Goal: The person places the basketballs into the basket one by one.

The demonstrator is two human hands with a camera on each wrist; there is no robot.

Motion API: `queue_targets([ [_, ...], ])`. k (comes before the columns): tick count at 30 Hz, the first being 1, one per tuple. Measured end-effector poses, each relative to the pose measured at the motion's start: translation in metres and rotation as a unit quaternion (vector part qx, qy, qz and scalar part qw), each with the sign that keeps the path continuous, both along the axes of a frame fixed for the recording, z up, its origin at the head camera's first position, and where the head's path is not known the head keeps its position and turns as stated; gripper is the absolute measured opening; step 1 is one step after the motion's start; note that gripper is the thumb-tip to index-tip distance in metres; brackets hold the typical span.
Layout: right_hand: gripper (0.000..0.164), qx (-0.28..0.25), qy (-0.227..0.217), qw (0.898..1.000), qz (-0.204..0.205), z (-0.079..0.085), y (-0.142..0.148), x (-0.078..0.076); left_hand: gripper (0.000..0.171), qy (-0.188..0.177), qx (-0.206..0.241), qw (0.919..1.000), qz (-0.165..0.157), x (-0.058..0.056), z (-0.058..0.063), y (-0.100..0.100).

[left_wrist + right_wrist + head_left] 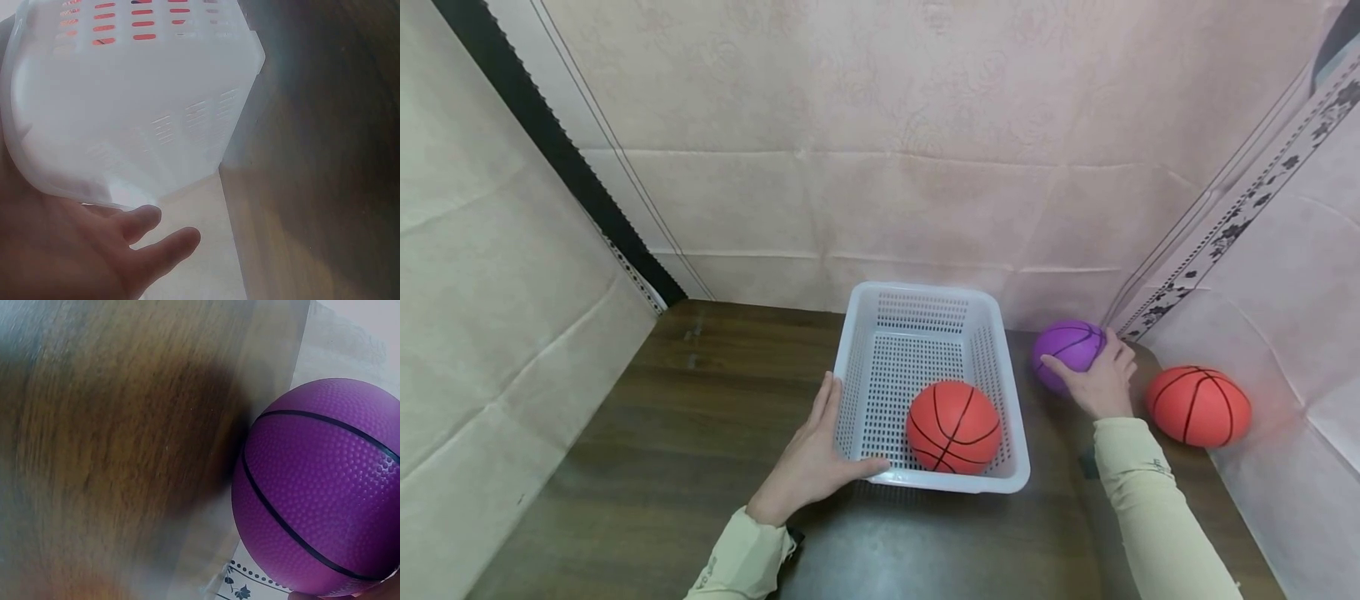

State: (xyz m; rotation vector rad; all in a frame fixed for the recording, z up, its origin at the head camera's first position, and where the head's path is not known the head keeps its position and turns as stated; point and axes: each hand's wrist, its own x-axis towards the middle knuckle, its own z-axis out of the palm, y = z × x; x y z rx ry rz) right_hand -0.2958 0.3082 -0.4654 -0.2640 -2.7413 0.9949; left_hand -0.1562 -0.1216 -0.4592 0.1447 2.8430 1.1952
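A white perforated plastic basket (1017, 417) stands on the table with an orange-red ball (953, 427), lined like a basketball, at its near end. My left hand (811, 458) rests at the basket's near left corner, fingers stretched along the left side and thumb along the front rim. From below, the left wrist view shows two fingers (164, 253) extending past the basket's rim. To the basket's right, my right hand (1105, 382) holds a purple ball (1067, 346) with black lines between thumb and fingers. The same purple ball (319, 487) fills the right side of the right wrist view.
Another orange-red ball (1199, 407) lies to the right of my right hand, near the right cloth wall (1292, 350). A pale cloth backdrop (850, 200) rises behind the dark wooden table (647, 467), and another cloth panel (497, 333) closes off the left.
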Motion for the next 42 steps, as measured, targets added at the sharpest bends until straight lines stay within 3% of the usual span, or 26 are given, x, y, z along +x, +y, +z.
queue_targets([
  [12,0.122,-0.013,0.007,1.0,-0.015,0.002,-0.001,0.0,0.137,-0.002,-0.005,1.0,0.0,0.0,0.002,0.001],
  [21,0.119,-0.012,0.056,0.998,-0.021,0.01,-0.005,0.001,0.136,-0.008,0.0,1.0,0.004,0.0,0.0,0.001],
  [30,0.119,-0.017,0.093,0.996,-0.007,0.029,-0.018,0.003,0.136,-0.006,0.005,1.0,0.001,-0.001,0.001,0.0],
  [42,0.11,-0.024,0.13,0.99,0.047,0.072,-0.052,0.012,0.136,-0.011,0.001,0.9999,0.007,-0.001,-0.001,0.0],
])
